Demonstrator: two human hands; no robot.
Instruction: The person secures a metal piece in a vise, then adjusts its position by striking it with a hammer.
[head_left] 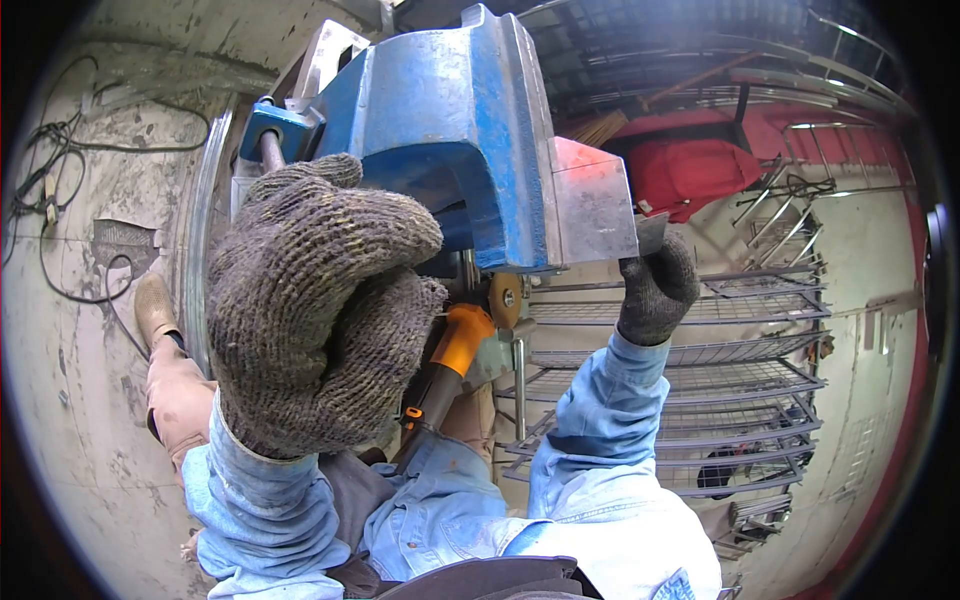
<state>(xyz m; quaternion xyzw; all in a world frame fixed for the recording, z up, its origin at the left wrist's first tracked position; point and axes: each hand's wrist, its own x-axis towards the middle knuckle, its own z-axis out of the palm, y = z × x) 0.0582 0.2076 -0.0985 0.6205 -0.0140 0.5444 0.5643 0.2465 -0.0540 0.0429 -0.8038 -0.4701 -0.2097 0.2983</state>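
Observation:
A large blue bench vise (420, 90) with worn paint fills the top middle. My left hand (320, 310), in a dark knitted glove, is closed in front of it, near the camera; whatever the curled fingers hold is hidden. Behind that hand, a metal rod (270, 150) comes out of a blue fitting. From the vise's right side sticks out a shiny metal plate (595, 205). At its lower right corner, my gloved right hand (660, 288) is closed on a small grey metal piece (651, 232).
Below the vise is an orange and black angle grinder (462, 340) with a round disc (506, 300). Wire racks (690, 365) stand on the right, beyond a red cloth item (690, 175). Black cable (60, 150) lies on the left floor, near another person's leg (175, 390).

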